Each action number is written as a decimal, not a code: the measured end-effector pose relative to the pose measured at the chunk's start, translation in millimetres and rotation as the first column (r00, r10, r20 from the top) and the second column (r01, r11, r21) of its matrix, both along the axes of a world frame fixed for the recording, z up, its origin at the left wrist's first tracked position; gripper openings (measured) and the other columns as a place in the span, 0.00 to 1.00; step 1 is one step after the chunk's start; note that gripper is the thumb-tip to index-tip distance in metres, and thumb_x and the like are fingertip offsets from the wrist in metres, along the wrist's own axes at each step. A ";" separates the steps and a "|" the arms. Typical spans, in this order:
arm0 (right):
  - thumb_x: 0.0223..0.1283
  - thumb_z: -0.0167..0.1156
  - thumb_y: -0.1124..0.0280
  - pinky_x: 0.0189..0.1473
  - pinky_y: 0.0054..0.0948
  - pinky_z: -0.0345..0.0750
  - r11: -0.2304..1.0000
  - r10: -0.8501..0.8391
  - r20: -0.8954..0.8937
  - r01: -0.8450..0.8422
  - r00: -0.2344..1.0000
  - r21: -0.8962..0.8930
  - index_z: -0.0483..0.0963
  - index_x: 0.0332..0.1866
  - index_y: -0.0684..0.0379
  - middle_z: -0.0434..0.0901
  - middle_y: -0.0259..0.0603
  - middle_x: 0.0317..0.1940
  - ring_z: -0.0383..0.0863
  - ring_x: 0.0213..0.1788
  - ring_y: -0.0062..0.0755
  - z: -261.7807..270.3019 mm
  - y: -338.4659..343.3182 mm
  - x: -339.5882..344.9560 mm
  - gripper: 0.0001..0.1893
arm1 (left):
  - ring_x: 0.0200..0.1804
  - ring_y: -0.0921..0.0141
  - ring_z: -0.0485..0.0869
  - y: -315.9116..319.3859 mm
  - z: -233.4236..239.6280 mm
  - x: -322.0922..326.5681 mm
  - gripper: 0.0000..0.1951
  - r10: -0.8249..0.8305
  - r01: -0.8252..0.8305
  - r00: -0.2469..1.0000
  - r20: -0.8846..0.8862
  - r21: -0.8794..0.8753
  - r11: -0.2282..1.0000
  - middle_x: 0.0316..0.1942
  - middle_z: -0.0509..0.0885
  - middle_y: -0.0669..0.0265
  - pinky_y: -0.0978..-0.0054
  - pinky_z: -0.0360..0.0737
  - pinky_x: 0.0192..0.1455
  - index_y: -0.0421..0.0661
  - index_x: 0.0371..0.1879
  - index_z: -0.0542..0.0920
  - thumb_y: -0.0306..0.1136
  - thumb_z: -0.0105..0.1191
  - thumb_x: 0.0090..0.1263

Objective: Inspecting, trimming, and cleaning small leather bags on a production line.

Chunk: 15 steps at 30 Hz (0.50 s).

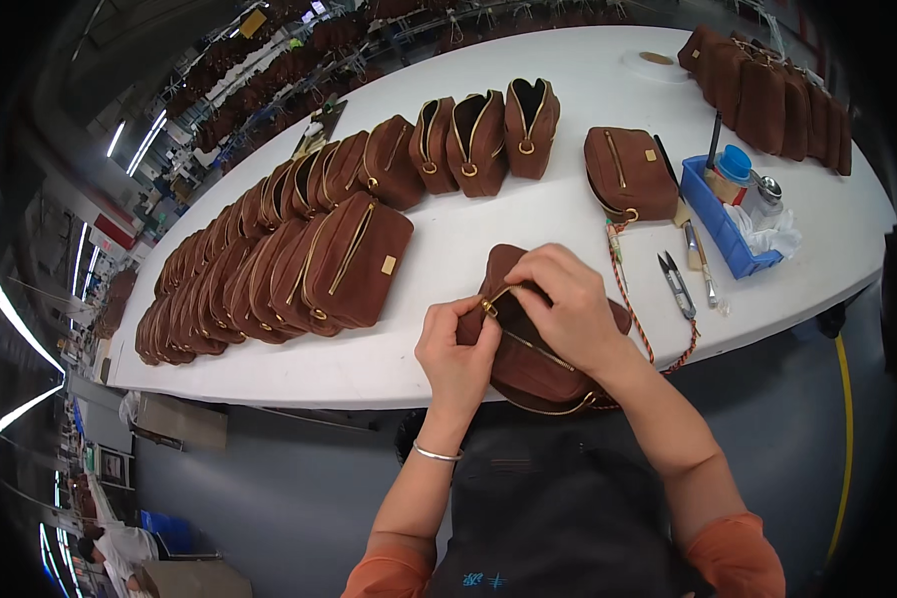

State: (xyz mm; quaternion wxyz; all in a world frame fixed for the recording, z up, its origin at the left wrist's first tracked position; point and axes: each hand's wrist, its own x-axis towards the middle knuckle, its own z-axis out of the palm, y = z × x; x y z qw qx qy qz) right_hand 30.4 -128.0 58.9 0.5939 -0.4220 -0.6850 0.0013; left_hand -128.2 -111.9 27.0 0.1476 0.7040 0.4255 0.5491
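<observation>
A brown bag (pixel 538 374) with brass-coloured zippers lies at the near table edge, under both hands. My left hand (pixel 457 336) pinches the zipper end by the brass zipper pull (pixel 489 307). Thumb and fingers of my right hand (pixel 557 288) grip the raised zipper edge just right of the pull. Between the hands the zipper is parted, showing a dark opening. A second brown bag (pixel 637 173) with a small light patch lies beyond my right hand. Thread snips (pixel 676 284) on a braided cord (pixel 688 355) rest to the right.
Rows of brown bags (pixel 359 261) stand at left, with more bags (pixel 770 101) at the far right. A blue tray (pixel 725 232) holds jars and a white cloth. Brushes (pixel 706 273) lie beside it. A roll of tape (pixel 654 66) sits behind. A person (pixel 119 553) is at lower left.
</observation>
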 end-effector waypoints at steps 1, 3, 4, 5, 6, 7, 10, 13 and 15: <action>0.49 0.65 0.85 0.39 0.34 0.78 1.000 -0.014 0.025 0.014 1.000 0.002 0.76 0.34 0.65 0.79 0.43 0.33 0.82 0.37 0.42 3.3 5.2 4.0 0.08 | 0.35 0.65 0.83 1.6 1.6 0.3 0.10 -0.049 0.049 0.999 0.001 -0.038 0.998 0.34 0.83 0.60 0.73 0.80 0.40 0.39 0.39 0.84 0.23 0.64 0.58; 0.49 0.65 0.85 0.38 0.33 0.78 1.000 -0.001 0.022 0.002 1.000 -0.025 0.75 0.33 0.65 0.78 0.43 0.32 0.81 0.36 0.41 4.6 13.5 8.2 0.08 | 0.31 0.70 0.82 5.4 1.2 -1.5 0.10 -0.095 0.095 0.995 -0.010 -0.052 0.994 0.32 0.82 0.62 0.76 0.78 0.36 0.37 0.38 0.84 0.23 0.65 0.58; 0.49 0.65 0.85 0.38 0.33 0.78 1.000 -0.006 0.023 0.007 1.000 -0.028 0.75 0.33 0.65 0.78 0.43 0.32 0.81 0.36 0.41 2.2 17.9 9.9 0.08 | 0.29 0.75 0.80 8.9 -0.7 -3.6 0.09 -0.156 0.165 0.986 0.064 -0.179 0.970 0.29 0.81 0.65 0.78 0.76 0.34 0.37 0.37 0.83 0.23 0.65 0.59; 0.49 0.64 0.85 0.37 0.33 0.77 0.999 -0.001 0.006 0.001 1.000 -0.039 0.75 0.33 0.65 0.78 0.43 0.32 0.80 0.35 0.40 -3.2 23.5 10.7 0.08 | 0.27 0.79 0.78 10.8 -1.8 -4.5 0.08 -0.205 0.240 0.968 0.145 -0.297 0.924 0.27 0.81 0.69 0.81 0.74 0.31 0.36 0.36 0.83 0.24 0.65 0.60; 0.49 0.64 0.86 0.36 0.32 0.77 0.999 0.008 -0.010 -0.008 1.000 -0.048 0.74 0.33 0.65 0.77 0.43 0.32 0.80 0.34 0.40 -8.6 27.7 10.9 0.08 | 0.27 0.79 0.78 11.1 -2.2 -4.2 0.08 -0.205 0.241 0.968 0.146 -0.299 0.923 0.27 0.81 0.69 0.81 0.74 0.31 0.36 0.36 0.83 0.24 0.65 0.60; 0.49 0.64 0.86 0.36 0.32 0.77 0.999 0.007 -0.009 -0.007 1.000 -0.050 0.74 0.33 0.65 0.77 0.43 0.32 0.80 0.34 0.40 -13.6 28.8 10.7 0.08 | 0.26 0.82 0.75 11.2 -2.4 -3.7 0.07 -0.231 0.317 0.938 0.259 -0.369 0.874 0.25 0.80 0.72 0.83 0.72 0.30 0.36 0.36 0.83 0.24 0.65 0.62; 0.50 0.63 0.86 0.36 0.32 0.76 0.998 0.005 -0.059 -0.009 0.998 -0.070 0.74 0.33 0.65 0.76 0.43 0.31 0.79 0.33 0.40 -22.3 27.1 9.3 0.07 | 0.25 0.86 0.72 7.6 1.7 -0.2 0.05 -0.227 0.395 0.892 0.391 -0.425 0.814 0.23 0.80 0.76 0.87 0.69 0.29 0.35 0.34 0.83 0.24 0.64 0.65; 0.50 0.63 0.86 0.36 0.32 0.75 1.000 -0.010 -0.028 0.009 1.000 -0.021 0.73 0.32 0.65 0.76 0.43 0.31 0.79 0.34 0.40 -20.6 26.3 7.6 0.07 | 0.26 0.87 0.72 5.2 1.3 -0.2 0.05 -0.191 0.363 0.897 0.398 -0.418 0.833 0.23 0.80 0.77 0.87 0.69 0.29 0.36 0.34 0.83 0.24 0.63 0.66; 0.50 0.64 0.85 0.37 0.33 0.75 0.998 -0.035 -0.026 0.034 0.999 -0.053 0.73 0.32 0.65 0.76 0.43 0.31 0.79 0.34 0.41 -20.7 21.6 5.8 0.07 | 0.26 0.87 0.72 4.6 -1.0 1.2 0.05 -0.174 0.337 0.906 0.385 -0.412 0.846 0.24 0.81 0.76 0.88 0.69 0.29 0.36 0.35 0.82 0.24 0.63 0.66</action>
